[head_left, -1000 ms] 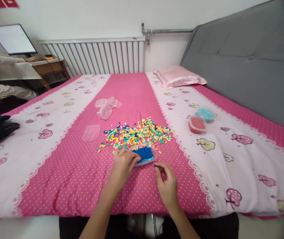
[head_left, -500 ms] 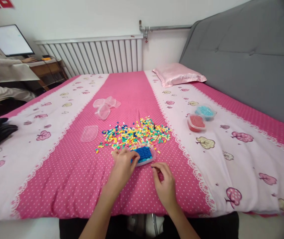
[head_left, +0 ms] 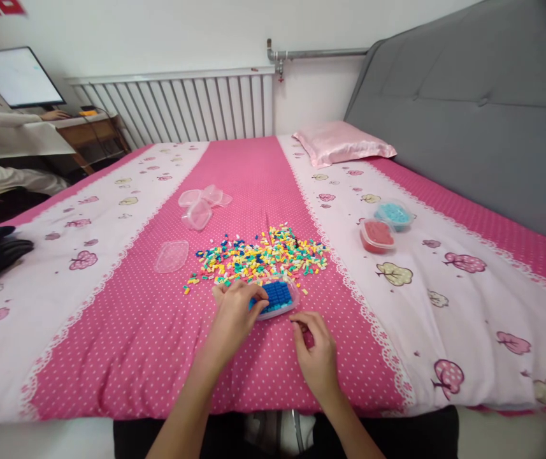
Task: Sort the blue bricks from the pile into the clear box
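A home bedroom is shown: a bed is covered by a pink tree-patterned bedspread [head_left: 244,166], a pink pillow [head_left: 342,143] is laid near what seems a padded grey headboard [head_left: 468,115], and a radiator [head_left: 181,108] is fixed along the wall.

I face a bed [head_left: 248,162] spread in pink and white. Behind it, a ribbed radiator [head_left: 177,107] lines the white wall [head_left: 158,38]; right of it rises a grey headboard [head_left: 468,115], left of it a desk [head_left: 84,132] bears a lit monitor [head_left: 17,76].
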Tool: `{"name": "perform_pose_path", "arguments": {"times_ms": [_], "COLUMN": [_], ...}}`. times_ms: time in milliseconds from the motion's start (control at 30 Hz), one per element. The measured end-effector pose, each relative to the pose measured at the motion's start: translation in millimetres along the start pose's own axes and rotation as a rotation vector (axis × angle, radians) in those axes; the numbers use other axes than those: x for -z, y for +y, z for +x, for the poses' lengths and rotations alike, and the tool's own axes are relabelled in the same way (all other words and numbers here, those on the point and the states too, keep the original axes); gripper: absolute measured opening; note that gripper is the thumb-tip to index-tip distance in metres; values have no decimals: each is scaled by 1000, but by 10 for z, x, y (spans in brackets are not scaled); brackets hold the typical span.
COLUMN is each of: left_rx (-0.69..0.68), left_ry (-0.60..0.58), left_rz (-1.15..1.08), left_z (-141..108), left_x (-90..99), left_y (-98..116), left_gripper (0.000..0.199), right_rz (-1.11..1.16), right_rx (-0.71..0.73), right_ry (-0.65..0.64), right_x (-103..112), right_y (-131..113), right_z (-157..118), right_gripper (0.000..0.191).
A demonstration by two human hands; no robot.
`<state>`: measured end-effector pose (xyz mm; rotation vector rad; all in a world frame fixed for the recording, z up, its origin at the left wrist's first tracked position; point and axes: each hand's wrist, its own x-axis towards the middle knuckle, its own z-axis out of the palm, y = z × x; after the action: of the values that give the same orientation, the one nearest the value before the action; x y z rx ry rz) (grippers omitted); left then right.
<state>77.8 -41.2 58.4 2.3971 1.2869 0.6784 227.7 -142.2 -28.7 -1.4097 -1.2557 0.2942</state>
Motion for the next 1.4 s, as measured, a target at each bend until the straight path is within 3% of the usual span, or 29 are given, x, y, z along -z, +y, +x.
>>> {"name": "perform_pose_path", "arguments": {"times_ms": [333,500,800,967,1400], "left_rx": [-26,-26,-13,-22,7], "left_ry": [5,14,11,28,-133], "left_rz": [90,123,166,168,173], "left_z": [-21,-13,-12,-63,-151], "left_x": [-47,-29,10,76,140], "left_y": [-50,-83,-60,-54,9], "left_gripper": [6,15,7,15,30], "right_rz": [-21,-22,-37,-34,-39], "right_rx": [-7,-4,3,7,26], "right_ry": [-12,-14,-19,-23,-20], "right_x": [3,-1,1,-2,-7], "right_y": [-15,-2,-10,-8,-4], "right_z": [4,1,-2,2,6], "right_gripper": [16,16,15,15,15]}}
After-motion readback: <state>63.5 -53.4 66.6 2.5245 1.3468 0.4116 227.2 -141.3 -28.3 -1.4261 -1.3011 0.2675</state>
